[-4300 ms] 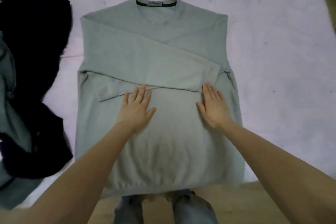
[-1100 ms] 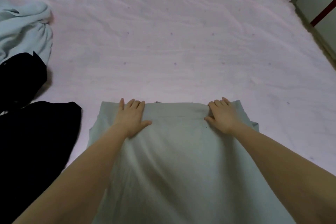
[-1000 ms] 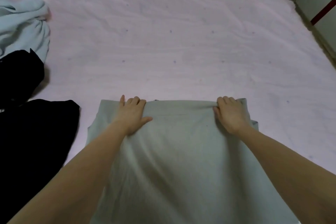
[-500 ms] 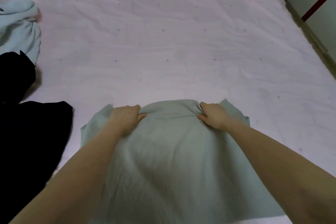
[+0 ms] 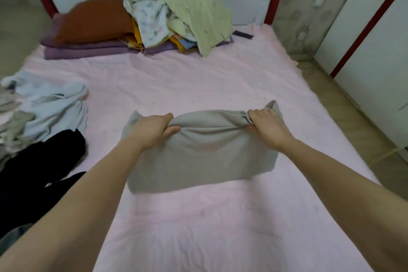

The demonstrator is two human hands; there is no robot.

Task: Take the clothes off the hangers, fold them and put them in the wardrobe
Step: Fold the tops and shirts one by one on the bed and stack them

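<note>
You've got the grey sweater (image 5: pixel 198 152) folded into a thick rectangular bundle, lifted over the pink bed sheet — its top edge bunched and creased where your left hand (image 5: pixel 152 129) and right hand (image 5: pixel 268 126) grip it near either end. The rest hangs in smooth layers, its lower edge straight and slightly tilted.

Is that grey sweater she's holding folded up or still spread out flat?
Folded. The grey sweater is a compact doubled rectangle, gripped along its top edge by the left hand and right hand.

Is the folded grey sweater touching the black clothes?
Apart. The head view shows pink bedsheet between the folded grey sweater and the black clothes.
</note>
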